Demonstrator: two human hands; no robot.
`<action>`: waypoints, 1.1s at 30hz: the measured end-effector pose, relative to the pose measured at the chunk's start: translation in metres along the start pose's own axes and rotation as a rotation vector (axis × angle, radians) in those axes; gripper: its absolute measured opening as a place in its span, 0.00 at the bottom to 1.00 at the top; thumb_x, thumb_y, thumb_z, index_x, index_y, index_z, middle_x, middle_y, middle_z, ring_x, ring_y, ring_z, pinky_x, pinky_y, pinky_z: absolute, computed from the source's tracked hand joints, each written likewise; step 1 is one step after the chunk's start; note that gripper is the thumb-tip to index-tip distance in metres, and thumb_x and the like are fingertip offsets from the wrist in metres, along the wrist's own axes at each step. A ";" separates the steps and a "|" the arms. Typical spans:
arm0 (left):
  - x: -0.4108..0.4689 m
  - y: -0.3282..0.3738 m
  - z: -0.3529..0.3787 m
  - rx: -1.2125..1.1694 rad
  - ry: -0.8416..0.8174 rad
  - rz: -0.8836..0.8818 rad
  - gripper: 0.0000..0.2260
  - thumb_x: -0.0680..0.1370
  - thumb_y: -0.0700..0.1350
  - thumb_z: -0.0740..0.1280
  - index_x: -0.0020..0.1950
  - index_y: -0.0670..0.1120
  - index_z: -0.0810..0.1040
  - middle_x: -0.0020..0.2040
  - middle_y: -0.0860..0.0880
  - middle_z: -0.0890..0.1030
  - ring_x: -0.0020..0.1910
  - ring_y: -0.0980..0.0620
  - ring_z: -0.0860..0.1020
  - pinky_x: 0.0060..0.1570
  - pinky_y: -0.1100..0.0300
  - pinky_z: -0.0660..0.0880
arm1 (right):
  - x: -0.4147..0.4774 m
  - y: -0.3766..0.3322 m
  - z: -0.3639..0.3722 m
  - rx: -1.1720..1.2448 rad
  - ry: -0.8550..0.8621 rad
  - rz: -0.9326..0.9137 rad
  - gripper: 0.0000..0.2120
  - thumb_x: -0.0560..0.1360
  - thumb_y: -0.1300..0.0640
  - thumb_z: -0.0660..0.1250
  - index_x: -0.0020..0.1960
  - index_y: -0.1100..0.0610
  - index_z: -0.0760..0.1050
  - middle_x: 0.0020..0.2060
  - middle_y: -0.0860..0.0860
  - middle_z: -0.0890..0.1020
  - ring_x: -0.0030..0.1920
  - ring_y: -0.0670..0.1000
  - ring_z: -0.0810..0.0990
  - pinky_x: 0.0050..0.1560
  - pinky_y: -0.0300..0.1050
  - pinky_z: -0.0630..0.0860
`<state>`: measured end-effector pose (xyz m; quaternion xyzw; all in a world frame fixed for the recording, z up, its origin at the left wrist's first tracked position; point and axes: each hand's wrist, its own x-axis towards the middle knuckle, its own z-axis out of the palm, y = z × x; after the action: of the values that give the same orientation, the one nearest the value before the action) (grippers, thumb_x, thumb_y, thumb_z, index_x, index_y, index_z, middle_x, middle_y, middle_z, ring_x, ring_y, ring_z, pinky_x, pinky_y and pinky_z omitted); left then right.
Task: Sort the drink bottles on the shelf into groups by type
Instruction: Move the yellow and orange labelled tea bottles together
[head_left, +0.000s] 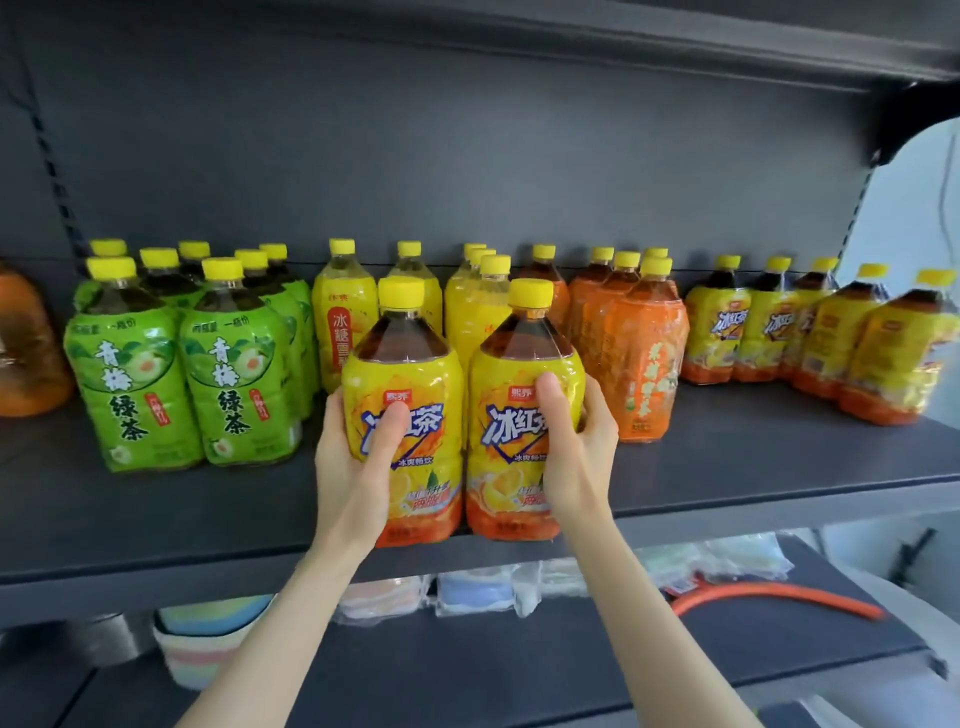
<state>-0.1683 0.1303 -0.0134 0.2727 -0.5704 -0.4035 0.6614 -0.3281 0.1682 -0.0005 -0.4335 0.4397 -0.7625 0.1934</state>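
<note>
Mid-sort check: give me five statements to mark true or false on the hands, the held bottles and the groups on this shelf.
1. The left hand grips the left iced tea bottle, the right hand the right iced tea bottle. True.
2. Both held bottles have red tops. False: yellow caps.
3. The green tea bottles stand left of the held pair. True.
4. The other iced tea bottles stand at the far left of the shelf. False: they stand at its right end.
5. The held bottles lie on their sides. False: both are upright.
</note>
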 end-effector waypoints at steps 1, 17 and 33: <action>-0.005 0.004 0.005 -0.015 -0.031 0.009 0.21 0.68 0.59 0.67 0.60 0.56 0.72 0.51 0.60 0.82 0.52 0.60 0.80 0.46 0.68 0.76 | -0.001 -0.005 -0.009 0.013 0.008 -0.002 0.25 0.66 0.37 0.68 0.55 0.53 0.78 0.48 0.52 0.85 0.49 0.51 0.84 0.48 0.48 0.81; -0.088 -0.007 0.276 -0.164 -0.260 -0.069 0.25 0.67 0.64 0.68 0.62 0.57 0.73 0.55 0.56 0.82 0.56 0.55 0.80 0.55 0.54 0.76 | 0.050 -0.070 -0.286 -0.163 0.212 -0.106 0.18 0.65 0.36 0.66 0.46 0.49 0.78 0.42 0.50 0.85 0.44 0.51 0.84 0.44 0.46 0.80; -0.049 -0.065 0.464 -0.055 -0.237 -0.177 0.30 0.65 0.70 0.65 0.60 0.55 0.74 0.52 0.55 0.83 0.52 0.56 0.81 0.55 0.49 0.78 | 0.187 -0.033 -0.440 -0.192 0.264 -0.087 0.17 0.70 0.42 0.64 0.46 0.56 0.77 0.35 0.47 0.84 0.37 0.45 0.84 0.35 0.38 0.78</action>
<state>-0.6358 0.1839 0.0001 0.2542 -0.6069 -0.5049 0.5586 -0.7934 0.2806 0.0140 -0.3648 0.5129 -0.7749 0.0585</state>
